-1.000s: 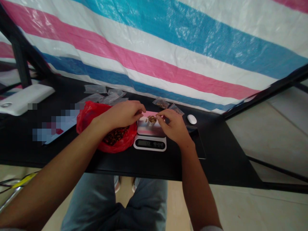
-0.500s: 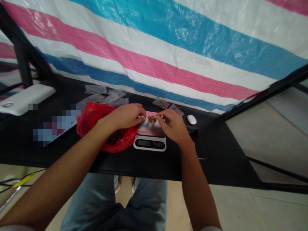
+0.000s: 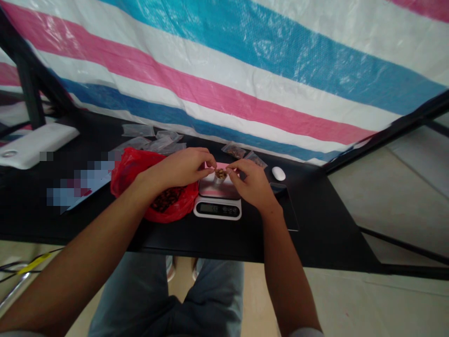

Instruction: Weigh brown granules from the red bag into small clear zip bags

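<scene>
The head camera looked down on a black table point(image 3: 317, 224) set before a pink, white and blue striped tarpaulin point(image 3: 224, 79), with a pale floor point(image 3: 351, 304) below. On the table lay a red plastic bag point(image 3: 131, 164) holding dark brown pieces point(image 3: 167, 199), a digital kitchen scale point(image 3: 217, 209), clear small bags point(image 3: 234, 150), a white mouse point(image 3: 278, 173) and a blurred patch point(image 3: 80, 182).

A small white cup point(image 3: 220, 180) filled with brown pieces sat above the scale's platform, its mouth facing up; its long axis could not be made out. Whether it touched the platform could not be told. The left hand point(image 3: 180, 167) and right hand point(image 3: 248, 183) curled inward, their fingertips pinching either side of the cup. Compared with a second earlier, the left fingertips had closed from just beside the cup onto it.
</scene>
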`<state>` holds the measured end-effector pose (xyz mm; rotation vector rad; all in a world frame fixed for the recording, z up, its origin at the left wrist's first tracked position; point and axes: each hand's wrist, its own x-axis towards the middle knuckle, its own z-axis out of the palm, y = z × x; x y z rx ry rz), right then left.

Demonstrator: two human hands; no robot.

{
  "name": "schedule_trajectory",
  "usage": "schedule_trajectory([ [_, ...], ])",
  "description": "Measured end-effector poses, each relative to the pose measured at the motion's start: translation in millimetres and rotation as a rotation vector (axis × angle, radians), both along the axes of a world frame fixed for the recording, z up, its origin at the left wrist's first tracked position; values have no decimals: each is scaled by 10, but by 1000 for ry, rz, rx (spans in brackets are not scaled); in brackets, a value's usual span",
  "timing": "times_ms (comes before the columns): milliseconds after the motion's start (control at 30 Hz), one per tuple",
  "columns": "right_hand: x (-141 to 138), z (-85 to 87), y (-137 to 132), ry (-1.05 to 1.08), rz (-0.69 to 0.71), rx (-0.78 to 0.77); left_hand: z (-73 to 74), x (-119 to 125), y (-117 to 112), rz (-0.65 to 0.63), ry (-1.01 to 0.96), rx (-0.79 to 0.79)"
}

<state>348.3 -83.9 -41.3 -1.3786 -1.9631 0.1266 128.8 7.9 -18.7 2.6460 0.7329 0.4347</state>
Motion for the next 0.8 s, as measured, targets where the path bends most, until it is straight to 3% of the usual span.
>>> schedule_trajectory([
  [800, -7, 2, -6, -4, 1, -31, -22, -1, 17, -43, -80, -7],
])
